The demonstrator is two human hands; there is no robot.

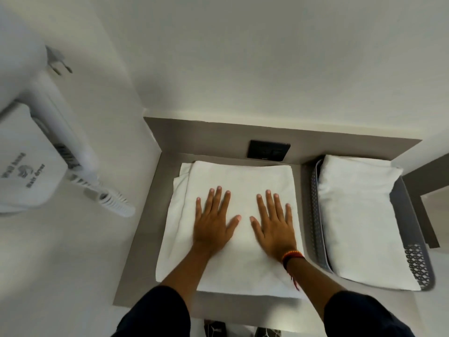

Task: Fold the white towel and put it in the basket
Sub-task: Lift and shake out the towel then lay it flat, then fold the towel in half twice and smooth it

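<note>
A white towel [243, 181] lies folded into a thick rectangle on a grey counter [143, 239], in the middle of the head view. My left hand [213, 222] rests flat on it, palm down, fingers spread. My right hand [274, 224], with a red and yellow wristband, lies flat beside it on the same towel. Neither hand grips anything. To the right stands a grey perforated basket [420, 266] with another folded white towel [359, 215] lying inside it.
A white wall-hung hair dryer [36, 171] with a coiled cord juts out at the left. A black socket plate [268, 149] sits on the grey back panel behind the towel. White walls close in the counter at the back and left.
</note>
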